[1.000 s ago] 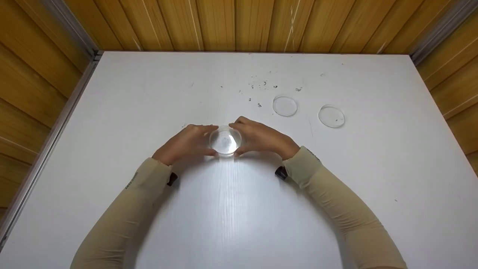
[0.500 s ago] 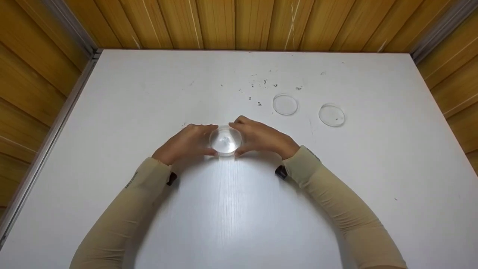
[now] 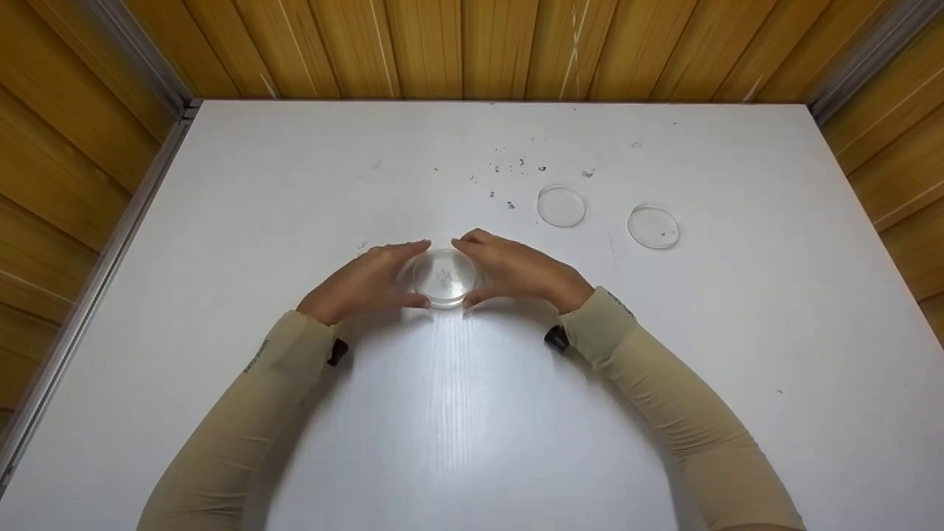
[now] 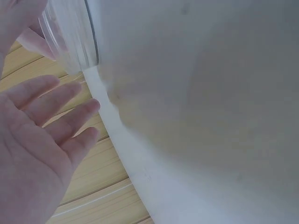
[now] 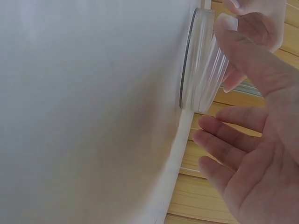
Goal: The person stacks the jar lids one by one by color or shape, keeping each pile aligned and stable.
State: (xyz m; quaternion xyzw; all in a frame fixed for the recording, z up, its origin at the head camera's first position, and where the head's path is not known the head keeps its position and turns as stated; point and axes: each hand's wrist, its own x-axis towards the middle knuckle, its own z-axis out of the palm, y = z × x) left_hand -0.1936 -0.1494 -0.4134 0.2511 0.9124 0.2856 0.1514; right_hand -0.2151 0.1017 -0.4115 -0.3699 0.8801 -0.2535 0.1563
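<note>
Left hand (image 3: 369,280), right hand (image 3: 516,271), dish (image 3: 445,278) between

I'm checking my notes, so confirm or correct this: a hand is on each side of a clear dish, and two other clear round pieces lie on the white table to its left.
Not quite: the two other clear round pieces lie to the right of the dish, as the head view shows. The left hand and right hand do flank it.

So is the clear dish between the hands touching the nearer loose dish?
Apart. In the head view, white tabletop and the right hand lie between the clear dish and the nearer loose dish.
</note>
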